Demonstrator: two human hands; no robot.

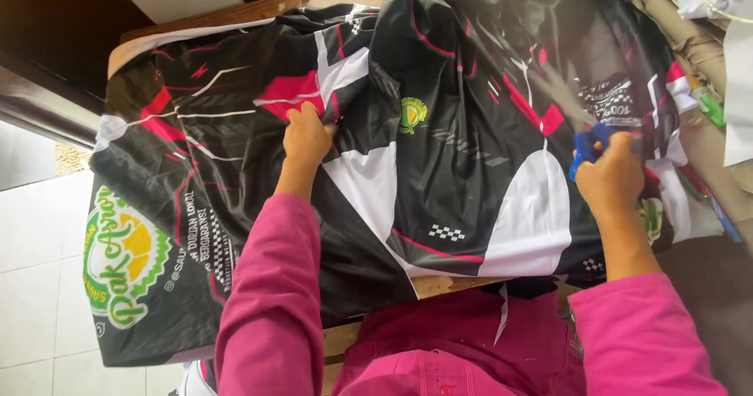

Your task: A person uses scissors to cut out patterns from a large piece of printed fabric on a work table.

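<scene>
A large sheet of printed fabric [439,168], black with red and white shapes and small green-yellow emblems, lies spread over a wooden table [427,286]. My left hand [306,136] pinches a fold of the fabric near its middle left. My right hand [612,178] grips the blue handles of a pair of scissors [590,143] at the fabric's right side; the blades point up and left, blurred. Both arms wear pink sleeves.
The fabric hangs over the table's left edge above a white tiled floor [31,286]. Rolled beige cloth [690,43] and white paper [737,74] lie at the right. A dark wooden frame [47,106] stands at upper left.
</scene>
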